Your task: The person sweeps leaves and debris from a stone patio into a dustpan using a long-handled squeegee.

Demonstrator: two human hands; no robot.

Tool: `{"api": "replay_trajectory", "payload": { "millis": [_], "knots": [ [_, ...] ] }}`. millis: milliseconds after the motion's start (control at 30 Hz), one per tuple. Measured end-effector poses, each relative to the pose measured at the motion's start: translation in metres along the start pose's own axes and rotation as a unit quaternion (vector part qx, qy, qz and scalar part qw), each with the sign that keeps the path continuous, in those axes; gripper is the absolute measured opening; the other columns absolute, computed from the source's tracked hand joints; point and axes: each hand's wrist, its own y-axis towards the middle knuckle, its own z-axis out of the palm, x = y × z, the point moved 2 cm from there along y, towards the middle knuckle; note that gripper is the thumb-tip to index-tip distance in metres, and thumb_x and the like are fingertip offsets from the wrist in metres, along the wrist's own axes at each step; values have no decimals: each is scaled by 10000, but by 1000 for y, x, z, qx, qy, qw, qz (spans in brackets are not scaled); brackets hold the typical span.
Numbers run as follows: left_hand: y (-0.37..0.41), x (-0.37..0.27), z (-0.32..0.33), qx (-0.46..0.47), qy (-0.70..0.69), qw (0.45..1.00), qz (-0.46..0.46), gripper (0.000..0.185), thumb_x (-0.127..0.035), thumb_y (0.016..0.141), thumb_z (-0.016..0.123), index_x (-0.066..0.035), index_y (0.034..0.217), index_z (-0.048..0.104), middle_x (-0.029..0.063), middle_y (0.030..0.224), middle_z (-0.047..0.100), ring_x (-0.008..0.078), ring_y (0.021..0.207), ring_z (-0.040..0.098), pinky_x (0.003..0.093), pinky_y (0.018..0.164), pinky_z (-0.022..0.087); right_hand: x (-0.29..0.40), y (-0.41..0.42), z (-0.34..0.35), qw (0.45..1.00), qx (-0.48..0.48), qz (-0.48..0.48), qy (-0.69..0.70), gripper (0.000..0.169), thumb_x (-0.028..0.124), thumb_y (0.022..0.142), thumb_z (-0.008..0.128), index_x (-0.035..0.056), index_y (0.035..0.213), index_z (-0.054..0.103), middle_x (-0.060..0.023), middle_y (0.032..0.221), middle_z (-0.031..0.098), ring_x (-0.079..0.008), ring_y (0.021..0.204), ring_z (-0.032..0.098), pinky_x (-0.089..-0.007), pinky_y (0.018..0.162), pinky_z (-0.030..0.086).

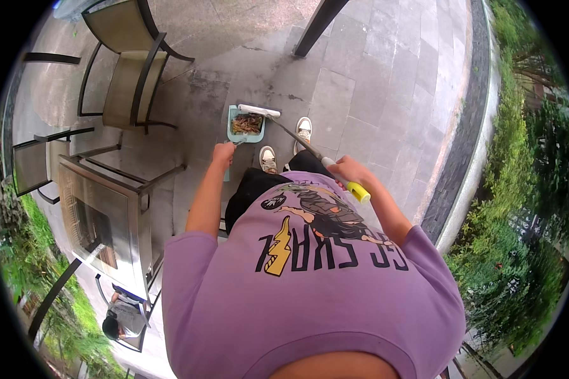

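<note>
My left hand (pixel 224 154) is closed on the handle of a pale green dustpan (pixel 252 138), in front of my left foot. Brown and yellowish dry leaves (pixel 247 123) lie heaped in the pan. Across the pan's far side rests the white head of a long-handled broom or squeegee (pixel 259 111); whether it touches the pan I cannot tell. Its pole slants back to my right hand (pixel 347 171), which grips the grey part just ahead of the yellow end. My two light-coloured shoes stand on the paving close to the pan.
Metal-framed chairs (pixel 130 85) and a glass-topped table (pixel 99 222) stand on the left. A dark post (pixel 315 28) rises from the paving ahead. A dark stone border (pixel 448 189) with plants beyond runs along the right. A person (pixel 123 317) sits at the lower left beyond the table.
</note>
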Motion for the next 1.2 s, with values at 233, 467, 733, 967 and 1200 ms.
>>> {"api": "replay_trajectory", "payload": {
  "millis": [233, 467, 733, 967, 1200],
  "knots": [
    [-19, -33, 6, -45, -26, 998, 41, 198, -126, 731, 537, 56, 659, 508, 123, 571, 516, 218, 437, 507, 362, 390, 367, 8, -14, 16, 995, -54, -16, -84, 348, 249, 842, 610, -95, 787, 601, -137, 619, 616, -205, 505, 614, -347, 488, 493],
    [-18, -67, 9, -43, -125, 988, 77, 195, -113, 744, 524, 71, 683, 510, 128, 552, 498, 217, 397, 475, 362, 357, 352, -12, -4, 13, 961, -123, -82, -232, 388, 291, 809, 620, -94, 850, 641, -259, 777, 643, -354, 708, 651, -421, 696, 510],
    [-11, -117, 34, -88, -235, 963, 93, 195, -116, 775, 526, 74, 729, 538, 131, 548, 493, 216, 379, 455, 359, 351, 367, -37, -34, -4, 955, -143, -109, -236, 415, 314, 807, 612, -93, 880, 641, -309, 857, 619, -424, 846, 617, -458, 767, 490],
    [10, -141, 39, -103, -293, 949, 55, 202, -112, 787, 530, 88, 815, 546, 123, 532, 465, 225, 373, 439, 365, 364, 372, -54, -46, -40, 979, -124, -112, -115, 389, 286, 807, 624, -93, 889, 639, -249, 769, 640, -334, 738, 643, -409, 700, 499],
    [7, -149, 50, -125, -248, 959, 59, 179, -103, 777, 554, 75, 790, 545, 126, 535, 477, 210, 368, 434, 361, 361, 353, -48, -52, -100, 987, 8, -53, 153, 278, 193, 859, 591, -84, 827, 600, -77, 577, 549, -130, 464, 531, -284, 394, 418]
  ]
}}
